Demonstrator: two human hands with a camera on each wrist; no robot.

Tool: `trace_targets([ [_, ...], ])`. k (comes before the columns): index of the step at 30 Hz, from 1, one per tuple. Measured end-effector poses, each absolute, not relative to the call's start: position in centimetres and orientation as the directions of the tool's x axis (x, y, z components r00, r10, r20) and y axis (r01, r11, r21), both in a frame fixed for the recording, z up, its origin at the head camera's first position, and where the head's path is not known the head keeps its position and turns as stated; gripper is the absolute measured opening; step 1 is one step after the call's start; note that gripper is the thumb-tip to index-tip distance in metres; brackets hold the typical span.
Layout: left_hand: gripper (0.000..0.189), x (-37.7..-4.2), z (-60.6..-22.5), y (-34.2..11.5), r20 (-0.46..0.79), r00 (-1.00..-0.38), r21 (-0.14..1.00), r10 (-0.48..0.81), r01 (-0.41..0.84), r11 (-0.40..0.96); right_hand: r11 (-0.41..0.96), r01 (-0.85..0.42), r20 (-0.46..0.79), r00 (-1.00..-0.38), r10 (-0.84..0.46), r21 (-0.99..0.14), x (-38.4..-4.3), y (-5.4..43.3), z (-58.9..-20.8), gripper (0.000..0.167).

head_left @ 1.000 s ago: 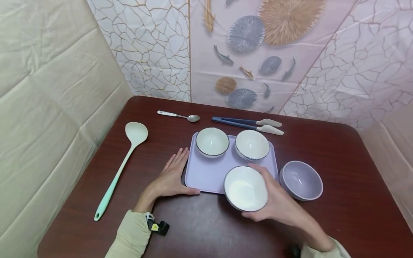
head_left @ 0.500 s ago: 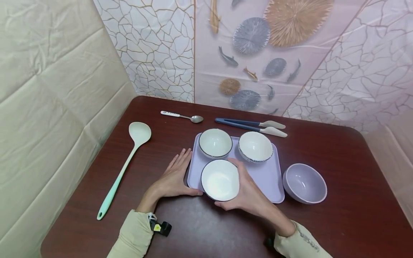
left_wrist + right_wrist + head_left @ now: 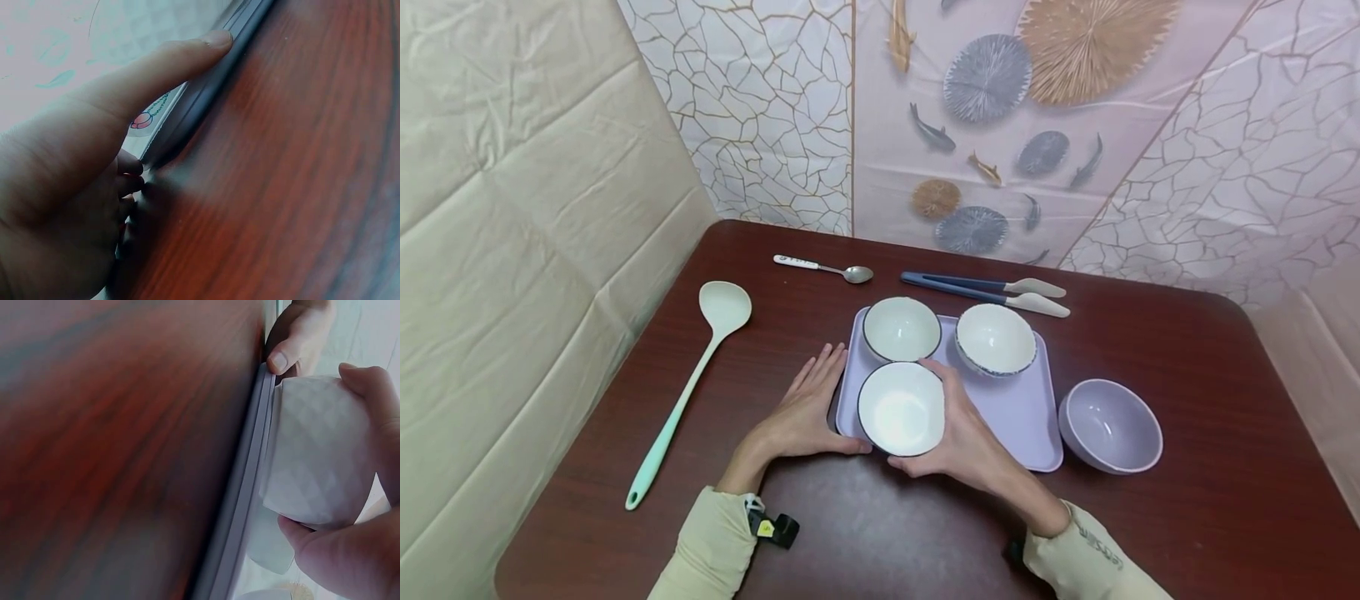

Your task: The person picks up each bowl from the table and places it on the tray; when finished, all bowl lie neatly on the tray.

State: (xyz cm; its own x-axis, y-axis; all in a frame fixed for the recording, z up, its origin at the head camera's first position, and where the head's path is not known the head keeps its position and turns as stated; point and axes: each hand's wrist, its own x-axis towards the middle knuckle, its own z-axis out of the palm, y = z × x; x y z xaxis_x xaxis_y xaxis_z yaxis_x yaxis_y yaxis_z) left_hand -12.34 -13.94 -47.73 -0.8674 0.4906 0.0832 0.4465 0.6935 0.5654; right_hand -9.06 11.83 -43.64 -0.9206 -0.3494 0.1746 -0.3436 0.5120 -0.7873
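Dark-rimmed white bowl [image 3: 901,410] is over the near left corner of the lilac tray [image 3: 1015,417]; whether its foot bears on the tray cannot be told. Right hand [image 3: 964,442]: grip part-spread to the bowl's width, thumb and fingers curled round opposite sides of the wall. Left hand [image 3: 802,421]: holds nothing, fingers extended beside the tray's left edge, thumb on its near edge. Handling, judged: bowl probably ceramic, stiff, moderately light, chippable; glaze likely slick, though the faceted outer wall in the right wrist view should give some purchase. Best hold: opposite sides of the wall, below the rim. Tray looks light and rigid, likely to slide; steady it at the edges. Count: bowls, four (the held one, a matching dark-rimmed bowl [image 3: 902,328] and a blue-speckled bowl [image 3: 996,338] at the tray's far side, a lilac bowl [image 3: 1110,425] on the desk [image 3: 865,533] just right of the tray); tray, one; spoon [image 3: 796,262], one; tongs [image 3: 966,291], one pair; pale green ladle [image 3: 687,394], one.
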Motion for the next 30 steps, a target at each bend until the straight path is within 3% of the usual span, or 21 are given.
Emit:
trace_targets([
  [30, 0.135, -12.41, -47.84, -13.98, 0.080, -0.863, 0.556, 0.498, 0.453, 0.697, 0.475, -0.377, 0.216, -0.908, -0.360, -0.795, -10.14, 11.33, -44.44, 0.130],
])
